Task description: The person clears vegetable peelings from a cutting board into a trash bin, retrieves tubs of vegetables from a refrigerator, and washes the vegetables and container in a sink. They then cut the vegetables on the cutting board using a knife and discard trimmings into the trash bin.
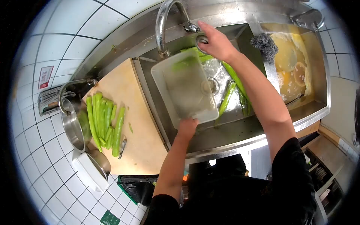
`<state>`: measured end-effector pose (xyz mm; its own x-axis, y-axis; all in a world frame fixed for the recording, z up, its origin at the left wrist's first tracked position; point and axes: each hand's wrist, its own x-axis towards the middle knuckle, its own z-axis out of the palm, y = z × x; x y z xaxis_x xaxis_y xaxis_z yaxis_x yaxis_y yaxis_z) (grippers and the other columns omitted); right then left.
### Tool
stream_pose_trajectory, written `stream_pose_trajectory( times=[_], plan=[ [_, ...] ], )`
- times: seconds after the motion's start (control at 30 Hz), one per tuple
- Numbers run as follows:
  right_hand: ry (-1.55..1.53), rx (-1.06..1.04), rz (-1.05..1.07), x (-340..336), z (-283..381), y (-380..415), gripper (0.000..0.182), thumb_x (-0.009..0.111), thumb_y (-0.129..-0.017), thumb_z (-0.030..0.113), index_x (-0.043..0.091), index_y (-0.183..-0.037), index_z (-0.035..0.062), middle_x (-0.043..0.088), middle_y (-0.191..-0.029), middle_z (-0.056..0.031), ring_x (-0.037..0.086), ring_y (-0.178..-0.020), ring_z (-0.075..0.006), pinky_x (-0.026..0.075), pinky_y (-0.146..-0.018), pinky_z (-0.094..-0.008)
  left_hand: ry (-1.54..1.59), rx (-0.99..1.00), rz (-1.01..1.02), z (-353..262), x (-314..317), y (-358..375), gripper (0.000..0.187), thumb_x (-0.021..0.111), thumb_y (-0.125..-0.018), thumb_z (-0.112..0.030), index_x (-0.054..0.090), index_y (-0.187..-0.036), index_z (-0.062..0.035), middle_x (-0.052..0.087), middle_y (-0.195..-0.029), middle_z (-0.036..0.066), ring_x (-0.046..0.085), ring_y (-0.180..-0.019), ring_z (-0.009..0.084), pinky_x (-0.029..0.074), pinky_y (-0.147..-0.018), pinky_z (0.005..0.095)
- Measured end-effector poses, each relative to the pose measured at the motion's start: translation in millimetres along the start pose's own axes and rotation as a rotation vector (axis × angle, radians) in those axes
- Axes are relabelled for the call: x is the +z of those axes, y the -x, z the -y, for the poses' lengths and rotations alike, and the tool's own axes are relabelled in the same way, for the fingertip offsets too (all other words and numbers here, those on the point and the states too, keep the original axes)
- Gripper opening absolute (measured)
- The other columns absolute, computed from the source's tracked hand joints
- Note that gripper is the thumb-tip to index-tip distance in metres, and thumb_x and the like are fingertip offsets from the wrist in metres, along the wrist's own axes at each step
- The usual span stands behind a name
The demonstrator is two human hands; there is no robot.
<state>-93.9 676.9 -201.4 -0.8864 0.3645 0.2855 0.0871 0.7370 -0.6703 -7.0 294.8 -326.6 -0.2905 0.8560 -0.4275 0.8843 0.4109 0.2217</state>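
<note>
Left hand (186, 126) grips the near rim of a translucent white rectangular plastic tub (185, 88), fingers curled over the edge; tub held tilted above the stainless steel sink basin (225, 129), its far end under the spout. Some green shows blurred inside the tub at its far end.

Right hand (214, 41) reaches to the far side, fingers closed around the tap handle (201, 38) at the base of the curved chrome faucet (162, 26).

In the basin, right of the tub: long green vegetable stalks (233, 80) lying wet on the metal, near the drain (213, 85).

Further right: dark steel wool scourer (264, 44) on the divider; beyond it a second basin (318, 60) with cloudy yellowish water.

Left of the sink: pale wooden cutting board (144, 146) on the surface, carrying a bundle of trimmed green stalks (104, 122) and a small peeler (122, 144) just beside them. At the board's left edge, a stainless steel pot (71, 125) and a white rectangular dish (89, 171). White tiled wall (45, 41) behind.
</note>
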Motion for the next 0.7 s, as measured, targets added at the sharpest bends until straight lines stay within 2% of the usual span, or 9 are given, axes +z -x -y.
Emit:
stream_pose_trajectory(
  times=[0.13, 0.2, 0.23, 0.3, 0.4, 0.5, 0.6, 0.7],
  plan=[
    [0.054, -0.013, 0.124, 14.3, 3.2, -13.3, 0.072, 0.067, -0.083, 0.019, 0.040, -0.149, 0.0076, 0.046, -0.148, -0.0206, 0.057, -0.121, -0.0362, 0.048, -0.102, -0.0387, 0.053, -0.052, -0.004, 2.3, -35.7, -9.6, 0.011, 0.057, -0.087, -0.017, 0.065, -0.088, -0.0093, 0.066, -0.089, 0.013, 0.066, -0.087, 0.0325, 0.054, -0.073, 0.0466],
    [0.108, 0.011, 0.196, 2.3, 11.8, -15.4, 0.074, 0.067, -0.083, 0.017, 0.038, -0.150, 0.0096, 0.044, -0.150, -0.0198, 0.060, -0.116, -0.0366, 0.051, -0.099, -0.0407, 0.020, -0.075, 0.074, -1.3, -47.0, -11.5, 0.012, 0.057, -0.087, -0.016, 0.067, -0.090, -0.0100, 0.066, -0.090, 0.013, 0.066, -0.089, 0.0323, 0.054, -0.073, 0.0466],
    [0.153, 0.018, 0.206, 3.0, 14.5, -13.1, 0.074, 0.067, -0.083, 0.016, 0.038, -0.151, 0.0106, 0.042, -0.151, -0.0195, 0.061, -0.113, -0.0369, 0.051, -0.097, -0.0415, 0.001, -0.082, 0.118, -2.7, -48.8, -10.2, 0.013, 0.057, -0.087, -0.016, 0.068, -0.091, -0.0104, 0.066, -0.090, 0.012, 0.066, -0.090, 0.0321, 0.054, -0.073, 0.0466],
    [0.243, 0.030, 0.221, 4.5, 18.6, -10.3, 0.075, 0.067, -0.082, 0.015, 0.036, -0.151, 0.0126, 0.039, -0.153, -0.0189, 0.063, -0.108, -0.0374, 0.053, -0.094, -0.0430, 0.006, -0.092, 0.055, -3.3, -46.6, -8.6, 0.012, 0.058, -0.085, -0.016, 0.068, -0.086, -0.0106, 0.067, -0.088, 0.011, 0.067, -0.088, 0.0300, 0.055, -0.072, 0.0458],
    [0.484, 0.058, 0.363, 8.0, 32.8, -9.1, 0.077, 0.067, -0.082, 0.013, 0.035, -0.152, 0.0135, 0.037, -0.154, -0.0192, 0.063, -0.107, -0.0389, 0.054, -0.092, -0.0435, -0.009, -0.101, 0.054, -4.9, -46.5, -10.6, 0.011, 0.058, -0.084, -0.016, 0.069, -0.084, -0.0107, 0.068, -0.087, 0.011, 0.068, -0.087, 0.0288, 0.055, -0.071, 0.0452],
    [0.415, 0.014, 0.268, 12.8, 30.6, -0.4, 0.075, 0.065, -0.083, 0.014, 0.036, -0.152, 0.0130, 0.035, -0.152, -0.0283, 0.067, -0.098, -0.0408, 0.056, -0.087, -0.0443, -0.005, -0.110, 0.060, -2.5, -40.2, -12.7, 0.010, 0.059, -0.085, -0.015, 0.068, -0.086, -0.0106, 0.067, -0.088, 0.011, 0.067, -0.089, 0.0291, 0.055, -0.072, 0.0455],
    [0.075, 0.091, 0.019, 12.5, 28.7, 26.7, 0.071, 0.067, -0.084, 0.019, 0.041, -0.149, 0.0115, 0.046, -0.145, -0.0294, 0.068, -0.096, -0.0402, 0.056, -0.087, -0.0434, -0.002, -0.126, 0.027, -2.7, -35.4, -11.1, 0.008, 0.060, -0.084, -0.014, 0.067, -0.086, -0.0099, 0.066, -0.088, 0.010, 0.067, -0.089, 0.0289, 0.056, -0.072, 0.0451],
    [-0.168, 0.633, 0.173, -14.1, 48.0, 57.1, 0.067, 0.070, -0.084, 0.024, 0.047, -0.145, 0.0097, 0.058, -0.130, -0.0302, 0.067, -0.100, -0.0397, 0.053, -0.090, -0.0418, -0.014, -0.143, -0.023, -4.9, -32.1, -8.3, 0.008, 0.061, -0.083, -0.014, 0.066, -0.085, -0.0089, 0.066, -0.087, 0.010, 0.067, -0.088, 0.0287, 0.056, -0.070, 0.0442]
  ],
)
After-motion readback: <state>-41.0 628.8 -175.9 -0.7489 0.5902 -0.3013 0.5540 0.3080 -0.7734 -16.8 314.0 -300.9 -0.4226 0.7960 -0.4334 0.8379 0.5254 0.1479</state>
